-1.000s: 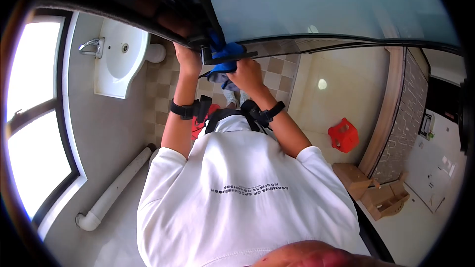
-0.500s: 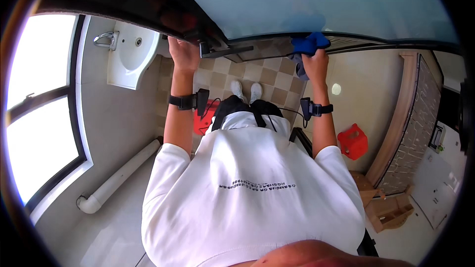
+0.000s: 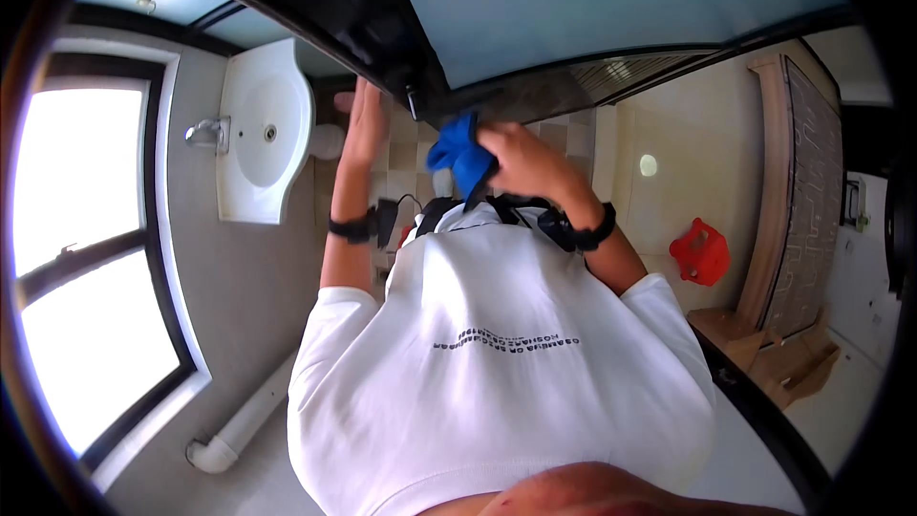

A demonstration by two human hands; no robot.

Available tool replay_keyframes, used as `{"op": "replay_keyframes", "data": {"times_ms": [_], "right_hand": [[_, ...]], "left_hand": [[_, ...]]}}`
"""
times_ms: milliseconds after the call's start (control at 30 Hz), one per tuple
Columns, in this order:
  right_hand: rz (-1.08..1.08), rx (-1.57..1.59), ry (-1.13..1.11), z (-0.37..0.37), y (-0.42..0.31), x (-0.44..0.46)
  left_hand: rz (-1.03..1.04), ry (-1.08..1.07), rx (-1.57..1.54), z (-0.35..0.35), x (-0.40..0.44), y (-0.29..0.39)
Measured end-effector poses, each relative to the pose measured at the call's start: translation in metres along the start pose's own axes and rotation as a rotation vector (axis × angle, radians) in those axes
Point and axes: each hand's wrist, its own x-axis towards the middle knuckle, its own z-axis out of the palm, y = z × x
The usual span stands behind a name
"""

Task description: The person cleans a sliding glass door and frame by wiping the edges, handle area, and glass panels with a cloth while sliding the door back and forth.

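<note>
A blue cloth (image 3: 460, 158) is bunched in my right hand (image 3: 523, 161), in front of my body and close to the door handle (image 3: 413, 103). The fingers of that hand are wrapped round the cloth. My left hand (image 3: 363, 129) is raised at the edge of the dark-framed door (image 3: 315, 14), with its fingers stretched out and slightly blurred. Whether its fingertips press on the door edge I cannot tell. Above both hands spans the door's frosted glass panel (image 3: 611, 0).
On the left, a white washbasin (image 3: 296, 105) with a tap (image 3: 202, 132) juts from the wall beside a bright window (image 3: 86, 172). A white pipe (image 3: 244, 416) runs low along that wall. On the right stand a red stool (image 3: 700, 253) and a wooden-framed partition (image 3: 774, 182).
My right hand has brought the blue cloth left, from the door's far edge to near the handle. The door has swung at an angle, and more of the washbasin shows.
</note>
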Motion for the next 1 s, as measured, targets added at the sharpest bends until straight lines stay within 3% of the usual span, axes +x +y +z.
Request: {"op": "replay_keyframes", "data": {"times_ms": [67, 133, 200, 300, 367, 400, 467, 533, 567, 600, 667, 733, 767, 800, 867, 900, 1000], "right_hand": [[-0.010, -0.013, 0.103, 0.009, -0.028, 0.006], [-0.018, -0.016, 0.210, 0.019, -0.048, 0.022], [-0.178, -0.007, 0.396, 0.031, -0.061, 0.042], [-0.166, 0.028, 0.306, 0.052, -0.072, 0.066], [-0.162, -0.044, 0.190, 0.057, -0.075, 0.074], [-0.161, -0.058, 0.203, 0.056, -0.076, 0.077], [-0.223, -0.286, 0.260, 0.044, -0.077, 0.079], [-0.174, -0.345, 0.341, 0.035, -0.068, 0.067], [-0.119, -0.374, 0.407, 0.034, -0.061, 0.062], [-0.127, -0.397, 0.420, 0.032, -0.060, 0.061], [-0.027, -0.376, 0.722, 0.032, -0.052, 0.057], [-0.016, -0.406, 0.775, 0.035, -0.047, 0.057], [0.009, -0.404, 0.776, 0.038, -0.044, 0.058], [0.032, -0.400, 0.778, 0.043, -0.041, 0.060], [0.028, -0.417, 0.815, 0.053, -0.035, 0.065], [0.113, -0.404, 0.803, 0.056, -0.035, 0.065], [0.182, -0.420, 0.870, 0.063, -0.029, 0.072]], "left_hand": [[-0.131, -0.396, 0.147, -0.033, -0.025, 0.028], [-0.076, -0.502, 0.047, -0.041, -0.052, 0.035], [0.040, -0.625, -0.093, -0.042, -0.072, 0.044], [0.050, -0.580, 0.191, -0.053, -0.073, 0.037], [0.421, -0.366, 0.313, -0.078, -0.054, -0.004], [0.434, -0.379, 0.310, -0.085, -0.033, -0.003], [0.323, -0.272, -0.535, -0.082, 0.010, 0.019], [0.353, -0.052, -0.333, -0.071, 0.031, 0.074], [0.578, 0.023, 0.078, -0.069, 0.057, 0.089], [0.455, -0.033, -0.075, -0.061, 0.067, 0.104], [0.338, -0.167, -0.167, -0.040, 0.092, 0.135], [0.144, -0.313, -0.417, -0.005, 0.097, 0.171], [-0.047, -0.194, -0.563, 0.011, 0.107, 0.171], [-0.048, -0.215, -0.564, 0.014, 0.128, 0.159], [-0.015, -1.092, -0.849, 0.010, 0.170, 0.125], [-0.138, -1.220, -0.999, 0.017, 0.173, 0.128], [-0.285, -1.105, -1.192, 0.019, 0.210, 0.071]]}}
